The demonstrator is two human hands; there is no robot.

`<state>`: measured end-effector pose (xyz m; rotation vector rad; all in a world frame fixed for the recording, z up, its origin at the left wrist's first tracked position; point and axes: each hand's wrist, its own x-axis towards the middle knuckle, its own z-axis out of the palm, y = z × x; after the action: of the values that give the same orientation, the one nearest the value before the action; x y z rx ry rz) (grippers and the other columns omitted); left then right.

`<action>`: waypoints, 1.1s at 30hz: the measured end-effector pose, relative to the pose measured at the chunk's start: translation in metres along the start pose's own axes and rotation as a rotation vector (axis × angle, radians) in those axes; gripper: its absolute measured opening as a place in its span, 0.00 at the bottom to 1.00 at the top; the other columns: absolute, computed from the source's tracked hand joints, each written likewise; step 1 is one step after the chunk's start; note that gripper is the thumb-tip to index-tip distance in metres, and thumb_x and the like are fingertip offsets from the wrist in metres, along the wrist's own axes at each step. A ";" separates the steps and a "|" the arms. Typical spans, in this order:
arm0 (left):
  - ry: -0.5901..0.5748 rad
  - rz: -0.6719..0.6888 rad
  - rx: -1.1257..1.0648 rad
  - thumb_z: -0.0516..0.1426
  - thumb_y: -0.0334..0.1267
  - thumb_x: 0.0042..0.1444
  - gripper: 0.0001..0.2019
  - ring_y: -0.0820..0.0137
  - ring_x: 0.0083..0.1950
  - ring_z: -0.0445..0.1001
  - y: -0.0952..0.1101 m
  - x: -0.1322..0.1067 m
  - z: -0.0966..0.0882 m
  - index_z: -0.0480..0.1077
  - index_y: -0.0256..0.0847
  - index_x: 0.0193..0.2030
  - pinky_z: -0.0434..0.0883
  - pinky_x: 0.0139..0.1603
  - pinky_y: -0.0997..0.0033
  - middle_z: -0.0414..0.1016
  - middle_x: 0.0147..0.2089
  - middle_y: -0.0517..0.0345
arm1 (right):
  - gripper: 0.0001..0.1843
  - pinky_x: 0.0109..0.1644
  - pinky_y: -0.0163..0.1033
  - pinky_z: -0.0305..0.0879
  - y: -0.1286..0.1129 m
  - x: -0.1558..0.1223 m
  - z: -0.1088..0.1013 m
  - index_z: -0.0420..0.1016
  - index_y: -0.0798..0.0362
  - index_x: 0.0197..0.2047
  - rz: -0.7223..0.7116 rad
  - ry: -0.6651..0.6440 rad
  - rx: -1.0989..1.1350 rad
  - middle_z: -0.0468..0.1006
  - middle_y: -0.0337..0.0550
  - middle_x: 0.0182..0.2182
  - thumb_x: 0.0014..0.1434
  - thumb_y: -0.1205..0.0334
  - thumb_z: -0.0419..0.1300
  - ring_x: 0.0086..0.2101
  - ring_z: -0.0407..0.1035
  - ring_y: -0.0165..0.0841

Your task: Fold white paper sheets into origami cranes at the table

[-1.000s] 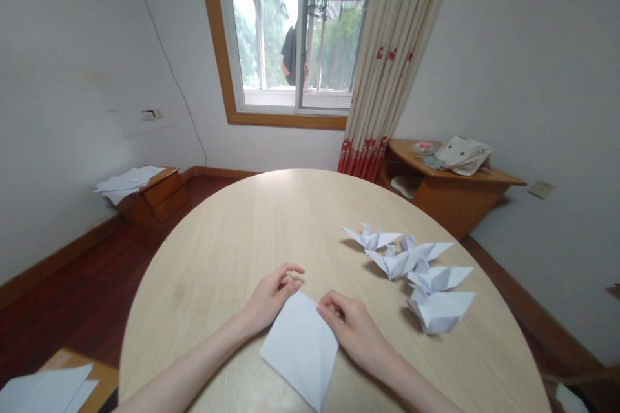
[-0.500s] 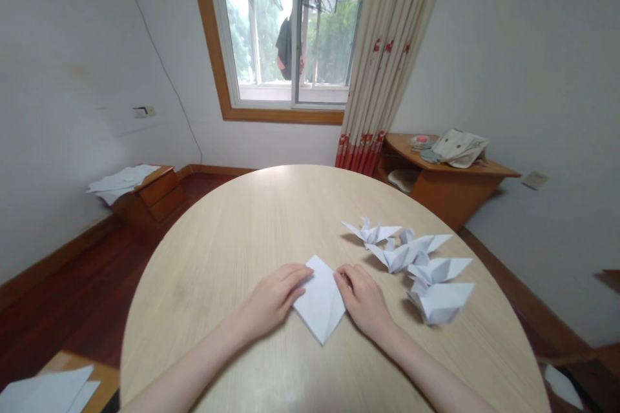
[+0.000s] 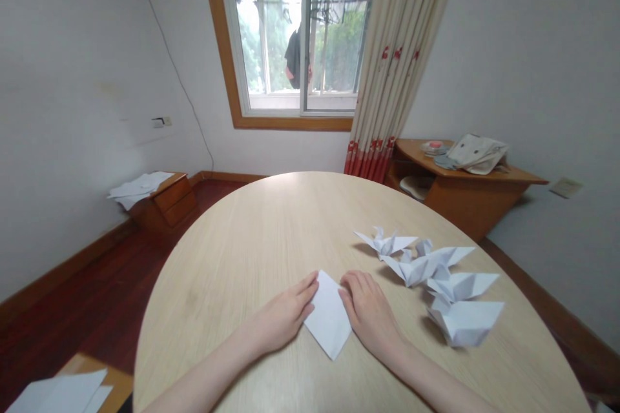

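A folded white paper (image 3: 329,319), diamond-shaped, lies flat on the round wooden table (image 3: 252,239) in front of me. My left hand (image 3: 285,316) rests flat on its left edge, fingers stretched out and close together. My right hand (image 3: 371,316) lies flat on its right edge, fingers also extended. Both hands press the paper down onto the table.
Several folded white paper birds (image 3: 431,264) sit in a cluster on the table to the right of my hands. Loose white sheets (image 3: 53,393) lie at the lower left. A low wooden cabinet (image 3: 165,197) stands left, a corner desk (image 3: 465,184) with a bag right.
The paper was folded from a larger tilted sheet into a small diamond. My hands went from pinching its top corner to lying flat on its two sides. The view shifted slightly.
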<state>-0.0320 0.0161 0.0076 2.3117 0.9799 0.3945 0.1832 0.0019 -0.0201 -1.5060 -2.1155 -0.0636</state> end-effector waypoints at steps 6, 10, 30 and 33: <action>-0.131 0.025 0.085 0.55 0.54 0.60 0.38 0.57 0.72 0.47 0.008 0.000 -0.008 0.48 0.36 0.70 0.52 0.70 0.56 0.41 0.73 0.43 | 0.18 0.52 0.50 0.69 0.007 -0.006 0.005 0.70 0.57 0.51 -0.181 -0.049 0.192 0.75 0.55 0.48 0.61 0.75 0.47 0.49 0.69 0.42; -0.130 0.131 0.199 0.59 0.65 0.47 0.52 0.51 0.72 0.45 0.008 0.001 -0.009 0.47 0.33 0.71 0.41 0.70 0.45 0.43 0.71 0.35 | 0.28 0.57 0.49 0.68 0.008 -0.007 0.002 0.68 0.55 0.58 -0.233 -0.167 0.288 0.73 0.53 0.53 0.55 0.80 0.48 0.54 0.67 0.40; -0.090 0.125 0.259 0.54 0.65 0.51 0.48 0.53 0.71 0.49 -0.008 0.003 -0.002 0.50 0.32 0.69 0.50 0.70 0.50 0.48 0.69 0.33 | 0.27 0.66 0.51 0.52 -0.002 0.001 -0.048 0.61 0.56 0.65 -0.127 -0.554 0.351 0.61 0.54 0.64 0.64 0.59 0.55 0.63 0.54 0.43; -0.064 0.164 0.256 0.51 0.62 0.57 0.41 0.55 0.70 0.52 -0.011 0.002 -0.002 0.51 0.37 0.69 0.51 0.69 0.52 0.50 0.69 0.37 | 0.32 0.65 0.51 0.53 0.000 0.001 -0.048 0.60 0.54 0.66 -0.155 -0.551 0.377 0.61 0.55 0.64 0.62 0.53 0.59 0.62 0.55 0.44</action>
<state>-0.0374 0.0249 0.0027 2.6293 0.8546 0.2713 0.2016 -0.0136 0.0217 -1.2206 -2.4762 0.7301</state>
